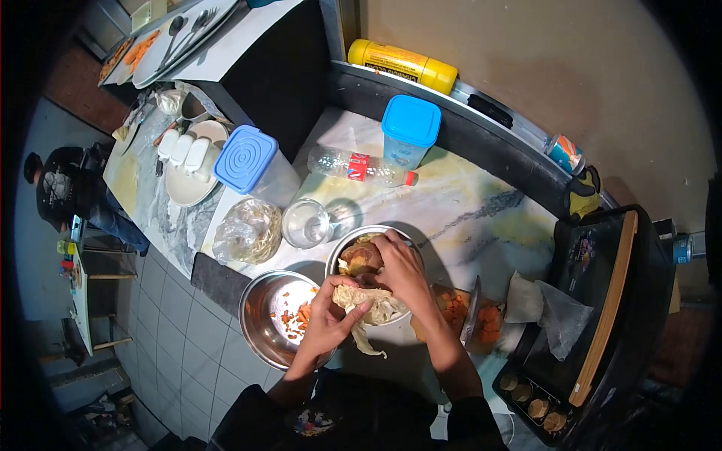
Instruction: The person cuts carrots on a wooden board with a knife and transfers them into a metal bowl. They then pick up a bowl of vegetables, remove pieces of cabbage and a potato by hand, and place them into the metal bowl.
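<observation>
My left hand (329,319) is closed on a pale, crumpled leafy piece (368,302) at the near rim of a white-lined metal bowl (333,259). A long strip of it hangs down below the fingers. My right hand (398,269) reaches into the same bowl, fingers bent down beside a brown, rounded food piece (362,257); what its fingertips hold is hidden. To the left stands a steel bowl (259,331) with small orange bits in it. On the right, a knife (471,312) lies across a board (450,289) with chopped orange pieces.
Behind the bowls are a drinking glass (306,223), a bag of sprouts (252,231), a plastic bottle (357,166) and two blue-lidded containers (410,124) (252,161). A black tray (587,301) stands right. Another person (71,188) is at far left.
</observation>
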### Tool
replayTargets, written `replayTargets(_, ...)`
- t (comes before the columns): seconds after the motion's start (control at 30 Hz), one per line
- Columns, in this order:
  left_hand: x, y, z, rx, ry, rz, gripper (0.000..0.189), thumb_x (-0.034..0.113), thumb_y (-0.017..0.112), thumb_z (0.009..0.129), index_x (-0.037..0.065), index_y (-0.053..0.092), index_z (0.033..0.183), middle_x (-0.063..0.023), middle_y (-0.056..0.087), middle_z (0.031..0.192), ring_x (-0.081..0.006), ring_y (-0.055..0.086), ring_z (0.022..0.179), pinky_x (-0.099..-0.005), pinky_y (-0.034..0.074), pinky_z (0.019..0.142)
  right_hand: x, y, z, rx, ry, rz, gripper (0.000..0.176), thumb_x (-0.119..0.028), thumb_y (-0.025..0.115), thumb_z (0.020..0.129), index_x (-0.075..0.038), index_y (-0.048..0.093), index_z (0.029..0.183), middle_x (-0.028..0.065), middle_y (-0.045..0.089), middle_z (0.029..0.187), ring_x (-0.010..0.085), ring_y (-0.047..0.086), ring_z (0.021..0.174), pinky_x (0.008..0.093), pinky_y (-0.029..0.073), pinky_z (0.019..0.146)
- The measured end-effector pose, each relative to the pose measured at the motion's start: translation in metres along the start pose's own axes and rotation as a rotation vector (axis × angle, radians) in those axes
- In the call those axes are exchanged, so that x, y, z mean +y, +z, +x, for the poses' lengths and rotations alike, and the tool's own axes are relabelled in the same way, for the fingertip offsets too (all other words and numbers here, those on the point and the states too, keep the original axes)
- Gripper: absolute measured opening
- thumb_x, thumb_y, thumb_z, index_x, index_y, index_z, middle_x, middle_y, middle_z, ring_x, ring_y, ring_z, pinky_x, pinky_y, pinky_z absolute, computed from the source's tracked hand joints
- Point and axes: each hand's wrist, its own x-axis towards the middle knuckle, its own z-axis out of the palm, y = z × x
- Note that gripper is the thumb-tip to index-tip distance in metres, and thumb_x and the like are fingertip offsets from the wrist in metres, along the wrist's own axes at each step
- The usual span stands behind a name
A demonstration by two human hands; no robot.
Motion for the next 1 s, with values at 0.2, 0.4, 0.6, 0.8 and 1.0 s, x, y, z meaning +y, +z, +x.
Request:
replayTargets(0.2, 0.005, 0.000, -0.005, 0.009, -0.050, 0.008, 0.032, -0.004, 0.069, 0.085, 0.004, 0.050, 0.109, -0.0027, 0.054, 0.106, -0.0092, 0.052, 0.099, -0.0232, 0.044, 0.085, 0.002, -0.002, -0.003, 0.045, -0.161, 0.095, 0.049, 0.000, 0.079, 0.060, 0.000, 0.054, 0.102, 0.0223, 0.060, 0.106, 0.0452, 0.058, 0.095, 0.0466, 0.047, 0.078)
replayTargets(0.4, 0.003, -0.002, -0.006, 0.000, -0.009, -0.004, 0.033, -0.002, 0.070, 0.085, 0.004, 0.050, 0.109, -0.0032, 0.055, 0.103, -0.0097, 0.053, 0.099, -0.0246, 0.044, 0.087, 0.004, -0.014, -0.007, 0.111, -0.254, 0.133, 0.051, -0.002, 0.083, 0.058, 0.002, 0.050, 0.097, 0.0181, 0.066, 0.091, 0.0378, 0.062, 0.078, 0.0406, 0.048, 0.068)
replayTargets(0.6, 0.009, 0.000, -0.004, 0.037, 0.061, 0.045, 0.033, -0.002, 0.070, 0.085, 0.003, 0.049, 0.110, -0.0041, 0.055, 0.103, -0.0113, 0.053, 0.100, -0.0255, 0.043, 0.089, 0.015, -0.031, -0.019, 0.133, 0.030, 0.417, 0.051, -0.009, 0.090, 0.061, -0.004, 0.052, 0.095, 0.0098, 0.069, 0.111, 0.0032, 0.054, 0.074, 0.0209, 0.042, 0.058)
replayTargets(0.8, 0.002, -0.006, 0.013, 0.120, 0.152, 0.183, 0.037, 0.001, 0.070, 0.086, 0.001, 0.049, 0.116, -0.0080, 0.060, 0.103, -0.0132, 0.057, 0.097, -0.0265, 0.047, 0.084, 0.013, -0.038, -0.033, 0.341, -0.239, 0.565, 0.056, -0.005, 0.090, 0.061, -0.003, 0.050, 0.099, 0.0160, 0.066, 0.113, 0.0137, 0.063, 0.100, 0.0274, 0.049, 0.079)
replayTargets(1.0, 0.005, -0.006, 0.037, 0.052, 0.131, 0.520, 0.042, 0.007, 0.071, 0.083, 0.000, 0.051, 0.120, -0.0184, 0.059, 0.108, -0.0305, 0.059, 0.100, -0.0383, 0.046, 0.090, 0.000, -0.037, -0.049, 0.430, -0.303, 0.630, 0.056, -0.003, 0.090, 0.060, -0.001, 0.051, 0.099, 0.0198, 0.064, 0.111, 0.0212, 0.062, 0.108, 0.0356, 0.048, 0.095)
